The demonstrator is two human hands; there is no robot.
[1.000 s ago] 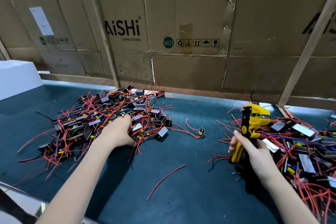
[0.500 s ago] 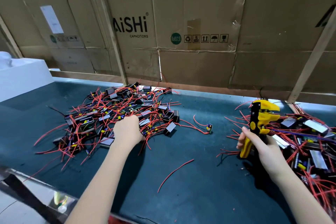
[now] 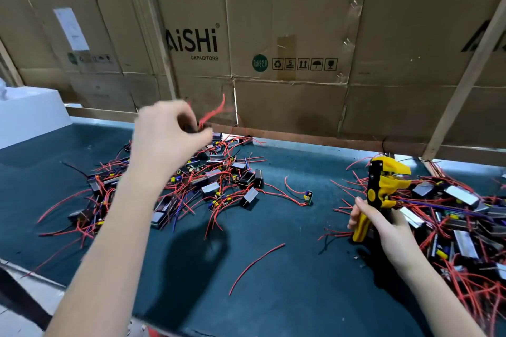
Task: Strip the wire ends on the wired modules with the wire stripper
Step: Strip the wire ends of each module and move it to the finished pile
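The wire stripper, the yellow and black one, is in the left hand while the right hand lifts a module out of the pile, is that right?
Not quite: the hands are swapped. In the head view the wire stripper is held upright in the right hand, and the left hand lifts a module with red wires above the pile.

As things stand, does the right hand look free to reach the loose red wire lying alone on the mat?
Probably not: the right hand grips the wire stripper, though the loose red wire lies unobstructed.
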